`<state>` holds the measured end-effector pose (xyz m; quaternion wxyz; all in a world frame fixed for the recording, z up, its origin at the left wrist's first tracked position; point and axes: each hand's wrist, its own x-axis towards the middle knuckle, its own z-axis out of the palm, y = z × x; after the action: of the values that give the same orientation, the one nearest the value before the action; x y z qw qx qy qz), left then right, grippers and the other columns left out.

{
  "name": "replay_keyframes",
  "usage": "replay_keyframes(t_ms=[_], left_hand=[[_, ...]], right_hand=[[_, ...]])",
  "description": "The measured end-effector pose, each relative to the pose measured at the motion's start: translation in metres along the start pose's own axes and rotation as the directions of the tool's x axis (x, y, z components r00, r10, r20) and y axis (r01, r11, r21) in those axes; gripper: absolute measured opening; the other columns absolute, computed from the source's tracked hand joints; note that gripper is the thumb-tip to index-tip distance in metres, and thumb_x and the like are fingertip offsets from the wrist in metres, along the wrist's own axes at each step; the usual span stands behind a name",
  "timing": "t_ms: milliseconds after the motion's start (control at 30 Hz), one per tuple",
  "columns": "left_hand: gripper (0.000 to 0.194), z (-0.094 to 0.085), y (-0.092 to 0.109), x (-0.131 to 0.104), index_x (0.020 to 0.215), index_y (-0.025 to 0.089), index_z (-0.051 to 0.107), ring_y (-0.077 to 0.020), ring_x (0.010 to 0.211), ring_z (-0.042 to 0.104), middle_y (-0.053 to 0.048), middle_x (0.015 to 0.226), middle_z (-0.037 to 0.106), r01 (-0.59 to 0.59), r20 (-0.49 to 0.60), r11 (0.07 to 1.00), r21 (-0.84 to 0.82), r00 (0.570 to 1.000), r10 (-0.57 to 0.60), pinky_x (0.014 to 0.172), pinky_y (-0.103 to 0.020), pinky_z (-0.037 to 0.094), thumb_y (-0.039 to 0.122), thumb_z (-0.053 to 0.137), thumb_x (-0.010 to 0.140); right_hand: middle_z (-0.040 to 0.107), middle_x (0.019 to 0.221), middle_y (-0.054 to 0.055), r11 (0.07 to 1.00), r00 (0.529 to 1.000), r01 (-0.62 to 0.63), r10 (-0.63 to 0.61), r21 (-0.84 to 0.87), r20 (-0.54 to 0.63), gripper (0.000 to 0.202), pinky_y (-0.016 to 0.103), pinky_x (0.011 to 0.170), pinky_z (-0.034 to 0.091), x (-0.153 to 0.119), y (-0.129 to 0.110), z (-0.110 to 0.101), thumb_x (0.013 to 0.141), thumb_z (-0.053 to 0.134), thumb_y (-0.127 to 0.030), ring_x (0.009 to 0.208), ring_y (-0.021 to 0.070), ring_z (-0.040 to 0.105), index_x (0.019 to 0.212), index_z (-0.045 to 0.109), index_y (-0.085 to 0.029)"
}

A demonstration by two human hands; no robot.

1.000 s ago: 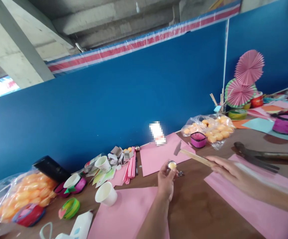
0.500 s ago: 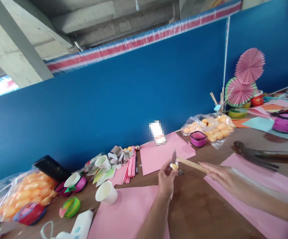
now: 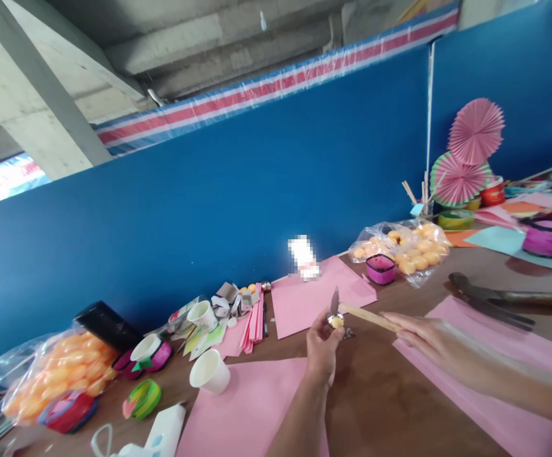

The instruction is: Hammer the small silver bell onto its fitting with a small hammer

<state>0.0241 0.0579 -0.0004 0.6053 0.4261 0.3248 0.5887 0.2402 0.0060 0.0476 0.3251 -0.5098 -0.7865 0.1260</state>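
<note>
My left hand (image 3: 322,346) pinches a small shiny silver ball (image 3: 335,318) with a yellowish patch on the side facing me. My right hand (image 3: 416,333) is wrapped round the wooden handle of a small hammer (image 3: 368,316), whose dark pointed head (image 3: 335,301) is upright and touches or nearly touches the ball. Small dark bits (image 3: 349,333) lie on the brown table just beyond my left fingers. A pink sheet (image 3: 499,368) is under my right forearm, and another pink sheet (image 3: 251,400) lies left of my left forearm.
A claw hammer (image 3: 495,297) rests at the right. Bags of orange balls (image 3: 418,247) stand at the back right and left. A white cup (image 3: 210,372), a power strip (image 3: 164,431) and a pink paper stack (image 3: 299,304) are on the table (image 3: 375,406), below a blue wall (image 3: 209,203).
The view has shifted slightly, so the scene sits a little lower and, at the left, further right. Both hands keep the same holds, and the hammer head stays at the ball.
</note>
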Motion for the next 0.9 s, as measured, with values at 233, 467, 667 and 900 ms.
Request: replay_keyframes(t_ms=[233,467,667,900], left_hand=[[0.051,-0.001,-0.001,-0.001,0.114,0.021,0.057,-0.0141,0.086,0.056,-0.006,0.098,0.063,0.020,-0.043,0.999,-0.035,0.999,-0.022,0.079,-0.028,0.044,0.022,0.071,0.064],[0.053,-0.003,-0.002,0.000,0.112,0.018,0.058,-0.0179,0.091,0.057,-0.008,0.098,0.064,0.017,-0.054,1.000,0.013,0.998,-0.016,0.086,-0.032,0.042,0.024,0.073,0.062],[0.053,-0.003,-0.003,0.001,0.114,0.018,0.057,-0.0177,0.094,0.056,-0.007,0.102,0.063,-0.012,-0.050,0.999,0.036,0.999,0.014,0.087,-0.032,0.040,0.023,0.072,0.063],[0.052,0.000,-0.001,0.000,0.108,0.021,0.060,-0.0167,0.094,0.056,-0.006,0.103,0.063,-0.010,-0.104,1.000,-0.002,0.995,0.009,0.085,-0.030,0.041,0.019,0.075,0.059]], right_hand=[[0.058,0.117,0.002,0.999,0.999,-0.041,0.040,0.025,0.030,0.039,0.034,0.080,0.051,0.003,-0.007,-0.012,0.087,0.035,-0.034,0.099,0.0238,0.058,0.125,0.043,-0.030],[0.059,0.116,0.005,0.999,0.998,-0.038,0.036,0.028,0.053,0.039,0.037,0.083,0.049,-0.001,0.000,-0.003,0.087,0.038,-0.036,0.098,0.0244,0.059,0.123,0.046,-0.026],[0.059,0.115,0.003,0.997,0.992,-0.077,0.078,-0.014,0.096,0.038,0.034,0.080,0.050,0.001,-0.011,-0.012,0.088,0.036,-0.035,0.098,0.0229,0.059,0.124,0.044,-0.027],[0.059,0.115,0.003,0.997,0.996,-0.066,0.068,-0.028,0.057,0.038,0.034,0.080,0.050,0.000,-0.011,-0.009,0.088,0.035,-0.034,0.097,0.0228,0.059,0.124,0.045,-0.027]])
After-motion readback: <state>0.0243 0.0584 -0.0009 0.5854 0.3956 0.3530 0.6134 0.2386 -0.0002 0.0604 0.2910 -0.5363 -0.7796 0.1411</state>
